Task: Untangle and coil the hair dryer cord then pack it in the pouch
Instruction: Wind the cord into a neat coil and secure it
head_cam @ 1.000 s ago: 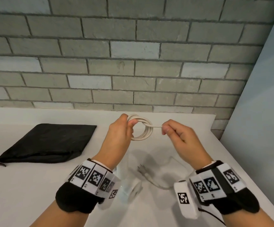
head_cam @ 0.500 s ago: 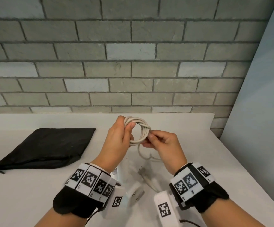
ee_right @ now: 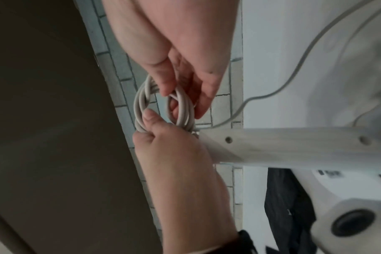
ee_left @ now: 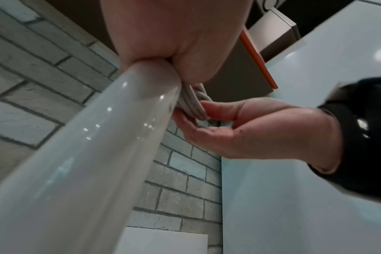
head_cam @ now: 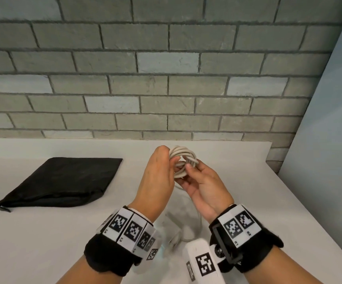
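Note:
My left hand (head_cam: 169,158) grips a coil of off-white cord (head_cam: 183,158) above the white table, thumb through the loops. In the left wrist view the dryer's glossy white handle (ee_left: 87,154) runs out of the same palm beside the coil (ee_left: 191,103). My right hand (head_cam: 190,171) pinches the coil's near side between thumb and fingers; the right wrist view shows its fingertips (ee_right: 170,89) on the loops (ee_right: 141,103). The white hair dryer (head_cam: 172,236) shows below my left wrist, mostly hidden. A loose length of cord (head_cam: 198,222) hangs down from the coil. The black pouch (head_cam: 63,181) lies flat at left.
A grey brick wall (head_cam: 166,89) backs the table (head_cam: 43,242). A pale blue panel (head_cam: 329,140) stands at the right, close to the table's right edge. White wrist-camera housing (head_cam: 202,261) juts out under my right wrist.
My right hand, which held a strand pulled out to the right, has come in against the coil and now pinches it. The coil looks thicker. My left hand has kept its grip.

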